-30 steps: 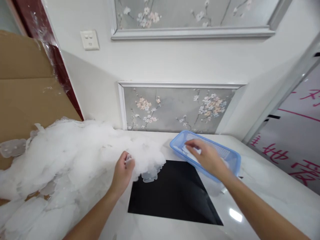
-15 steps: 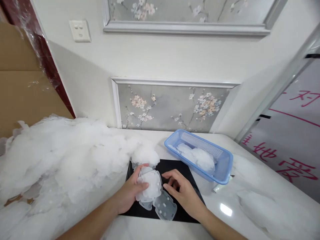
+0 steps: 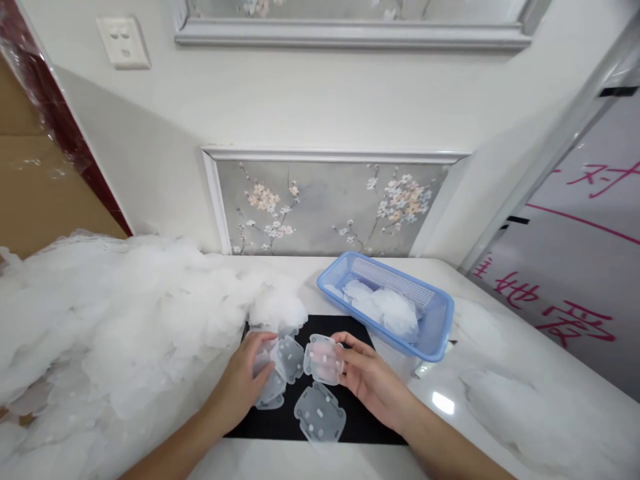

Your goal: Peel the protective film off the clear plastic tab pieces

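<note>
My left hand (image 3: 250,373) is closed around several translucent plastic pieces (image 3: 274,387), thin and lobed at the edges, over the left part of a black mat (image 3: 365,427). One of them fans out toward the middle. In my right hand (image 3: 373,377) a single translucent plastic piece (image 3: 323,360) is pinched by its right edge, and fingers show through it. Below, another such piece (image 3: 320,413) lies flat on the mat near its front edge, with small pale spots and dark slots. A stack of whitish pieces (image 3: 279,310) rests at the mat's back left corner.
A large heap of whitish translucent pieces (image 3: 130,313) covers the left of the marble-patterned table (image 3: 500,420). At the back right a blue plastic basket (image 3: 435,333) holds more of them. A white wall stands behind, and a cardboard box (image 3: 45,193) is at the far left.
My right hand was empty and now holds one piece, apart from the left hand's bunch. My left hand has moved slightly left. The camera view has shifted a little.
</note>
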`<state>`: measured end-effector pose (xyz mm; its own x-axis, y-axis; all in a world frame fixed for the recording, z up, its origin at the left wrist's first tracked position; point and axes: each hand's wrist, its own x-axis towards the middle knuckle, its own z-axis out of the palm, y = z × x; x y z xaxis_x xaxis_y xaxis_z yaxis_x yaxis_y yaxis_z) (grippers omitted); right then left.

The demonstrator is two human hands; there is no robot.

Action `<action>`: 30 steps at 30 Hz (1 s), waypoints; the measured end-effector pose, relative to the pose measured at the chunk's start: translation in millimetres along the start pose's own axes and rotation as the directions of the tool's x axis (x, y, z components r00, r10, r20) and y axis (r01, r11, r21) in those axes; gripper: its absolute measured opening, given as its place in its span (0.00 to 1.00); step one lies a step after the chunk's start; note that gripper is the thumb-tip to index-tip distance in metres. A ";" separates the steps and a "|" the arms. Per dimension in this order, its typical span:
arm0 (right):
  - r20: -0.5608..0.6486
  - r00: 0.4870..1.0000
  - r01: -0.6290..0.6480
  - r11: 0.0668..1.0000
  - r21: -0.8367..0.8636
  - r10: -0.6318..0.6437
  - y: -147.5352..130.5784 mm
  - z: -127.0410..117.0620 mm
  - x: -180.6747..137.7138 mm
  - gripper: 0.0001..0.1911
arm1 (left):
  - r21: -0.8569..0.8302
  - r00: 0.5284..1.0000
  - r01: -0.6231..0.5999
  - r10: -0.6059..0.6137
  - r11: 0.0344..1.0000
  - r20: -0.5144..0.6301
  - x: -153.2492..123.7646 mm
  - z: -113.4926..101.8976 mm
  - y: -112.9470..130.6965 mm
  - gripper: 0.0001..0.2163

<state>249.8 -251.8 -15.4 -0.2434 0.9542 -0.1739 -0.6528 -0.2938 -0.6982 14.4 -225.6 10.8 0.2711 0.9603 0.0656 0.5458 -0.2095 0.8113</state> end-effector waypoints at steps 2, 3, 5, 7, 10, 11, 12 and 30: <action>0.011 0.999 -0.041 0.998 0.048 0.041 -4.9 -5.1 -0.2 0.15 | 0.153 0.993 -0.117 0.118 0.981 0.004 -0.4 -1.0 -1.7 0.13; 0.018 0.998 -0.057 0.996 0.062 0.056 -6.3 -7.4 0.1 0.15 | 0.223 0.987 -0.160 0.161 0.962 0.012 -0.5 -0.9 -2.4 0.12; 0.029 0.997 -0.075 0.994 0.081 0.072 -7.2 -11.2 1.1 0.13 | 0.351 0.972 -0.219 0.236 0.910 -0.004 -0.5 -0.6 -3.3 0.13; 0.040 0.996 -0.079 0.993 0.091 0.075 -7.2 -14.2 2.5 0.12 | 0.457 0.948 -0.275 0.319 0.846 -0.020 -0.4 -0.5 -3.9 0.12; 0.060 0.995 -0.081 0.992 0.094 0.076 -7.4 -17.6 4.6 0.12 | 0.555 0.906 -0.359 0.424 0.750 0.013 -0.7 -1.0 -4.4 0.12; 0.065 0.995 -0.085 0.992 0.093 0.079 -7.6 -18.5 5.2 0.12 | 0.573 0.894 -0.385 0.447 0.723 0.036 -0.9 -1.0 -4.8 0.12; 0.068 0.994 -0.089 0.992 0.093 0.082 -7.9 -19.3 5.6 0.12 | 0.586 0.885 -0.405 0.463 0.702 0.058 -1.2 -1.0 -5.3 0.12; 0.018 0.996 -0.091 0.991 0.103 0.089 -11.9 -21.9 6.7 0.12 | 0.577 0.820 -0.570 0.443 0.585 0.362 -2.9 3.5 -8.6 0.18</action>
<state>271.8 -240.7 -23.5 -0.3136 0.9230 -0.2231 -0.6985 -0.3834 -0.6043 11.7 -227.2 1.7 0.7510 0.6283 0.2031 0.6220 -0.7764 0.1019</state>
